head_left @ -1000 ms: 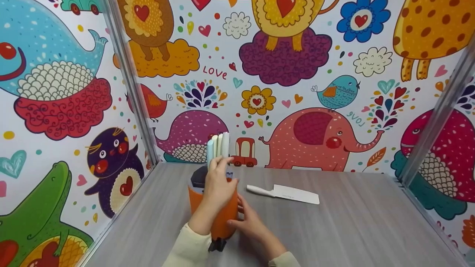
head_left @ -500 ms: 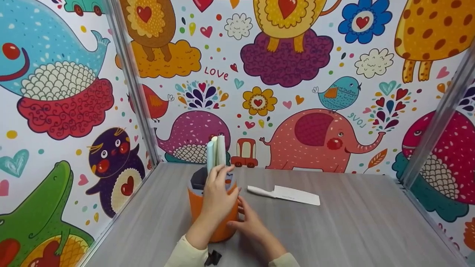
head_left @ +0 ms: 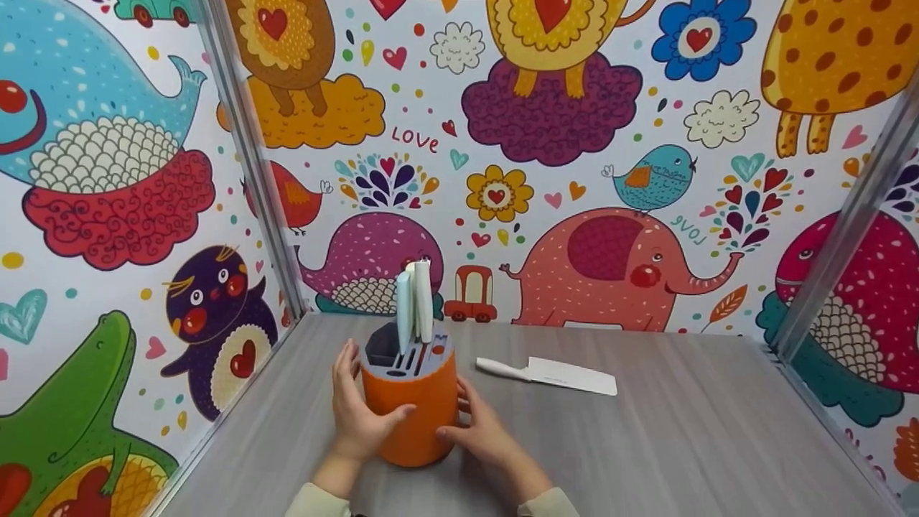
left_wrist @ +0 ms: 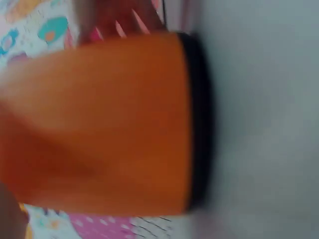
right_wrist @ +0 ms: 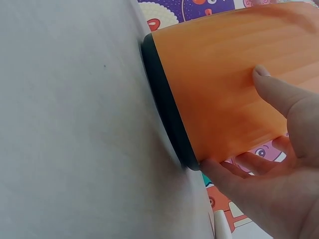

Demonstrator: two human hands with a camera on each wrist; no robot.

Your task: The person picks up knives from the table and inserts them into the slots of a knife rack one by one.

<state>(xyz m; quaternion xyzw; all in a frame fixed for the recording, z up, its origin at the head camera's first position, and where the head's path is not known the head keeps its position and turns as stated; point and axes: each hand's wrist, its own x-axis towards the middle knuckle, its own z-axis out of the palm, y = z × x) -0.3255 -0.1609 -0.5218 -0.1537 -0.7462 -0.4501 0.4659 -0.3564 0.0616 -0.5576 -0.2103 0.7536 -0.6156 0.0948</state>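
An orange knife block (head_left: 416, 420) with a grey slotted top stands upright on the table. Several pale handles rise from its slots, among them a light blue handle (head_left: 404, 305) and a white handle (head_left: 423, 301). My left hand (head_left: 359, 424) holds the block's left side, thumb across the front. On the opposite side my right hand (head_left: 492, 438) grips it low, and in the right wrist view the right thumb (right_wrist: 279, 89) lies on the orange wall (right_wrist: 219, 89). Blurred orange wall (left_wrist: 99, 124) fills much of the left wrist view.
A white cleaver (head_left: 572, 375) lies flat to the right of the block, its handle (head_left: 502, 369) pointing left. Grey wood-grain table (head_left: 646, 452) stretches around it. Cartoon-printed walls (head_left: 459, 93) close in the back and sides, joined by metal corner posts (head_left: 251, 158).
My left hand has come down from the knife handles to the block's left side, baring the slotted top. The right hand stays on the right side. The cleaver has not moved.
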